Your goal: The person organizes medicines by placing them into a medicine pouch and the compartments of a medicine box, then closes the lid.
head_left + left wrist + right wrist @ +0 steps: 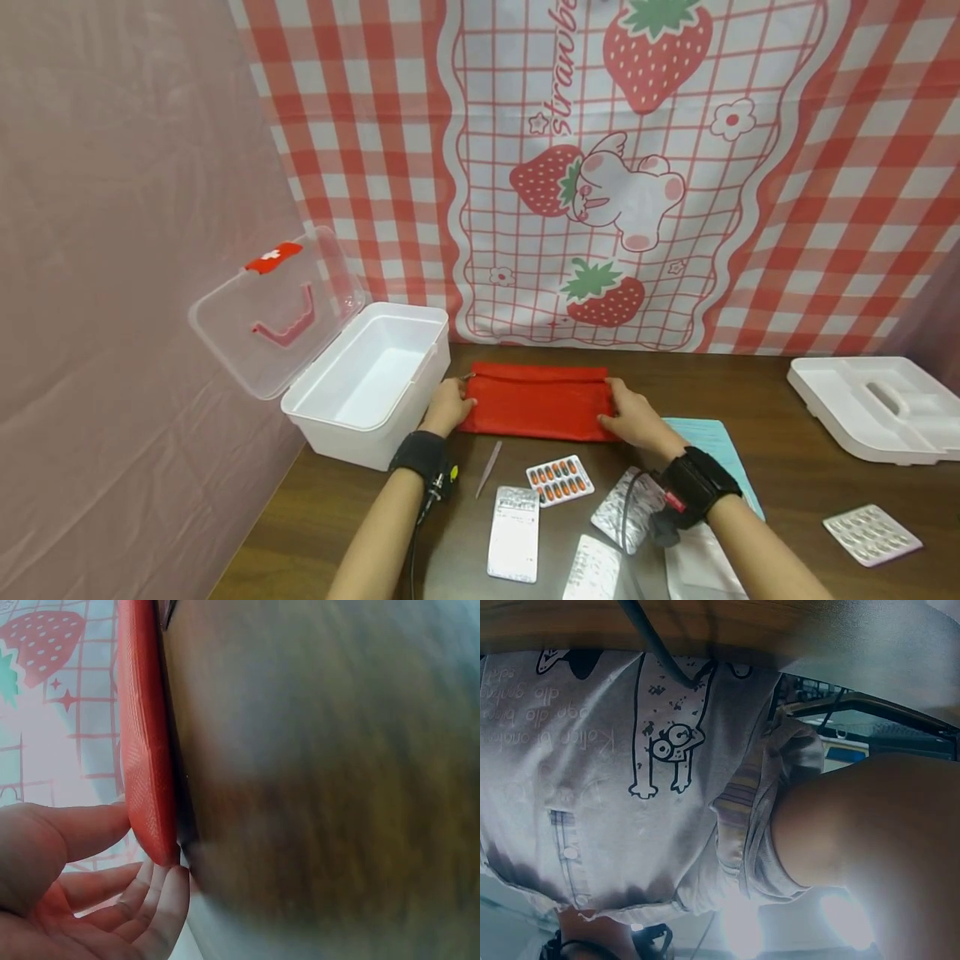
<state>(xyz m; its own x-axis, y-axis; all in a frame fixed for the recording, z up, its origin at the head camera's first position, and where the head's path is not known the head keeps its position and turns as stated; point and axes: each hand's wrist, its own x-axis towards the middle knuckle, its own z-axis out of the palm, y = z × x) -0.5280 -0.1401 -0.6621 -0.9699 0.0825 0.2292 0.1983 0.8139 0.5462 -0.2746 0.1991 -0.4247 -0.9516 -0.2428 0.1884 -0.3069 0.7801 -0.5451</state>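
Nearest to me, along the lower edge of the head view, several blister packs lie on the brown table [795,467]: a silver pack [514,533], an orange-capsule pack [559,480] just above it, and one more pack [872,533] far at the lower right. A thin pair of tweezers [488,469] lies between my left wrist and the capsule pack. A pale blue sheet [712,446] is partly under my right forearm.

A little farther, in the middle of the frame, is the red pouch [537,402], flat on the table. My left hand [447,407] is at its left end and my right hand [634,416] at its right end. In the left wrist view the fingers [154,900] touch the pouch's corner [147,780] with the thumb on the other side, so this hand pinches the corner lightly. For the right hand, the fingers lie curled at the pouch's edge, but the right wrist view shows only my shirt [615,765], so I cannot tell if it really grips.

Beyond the left hand stands the open white box [375,379], its clear lid [273,312] tilted back toward the upper left. A white tray [877,404] sits at the right edge, well apart. Behind all hangs the strawberry cloth [600,167].

I judge the step is taking hold of the pouch at both ends. The next move calls for a firm grip on both sides and an even lift, so the pouch does not sag.
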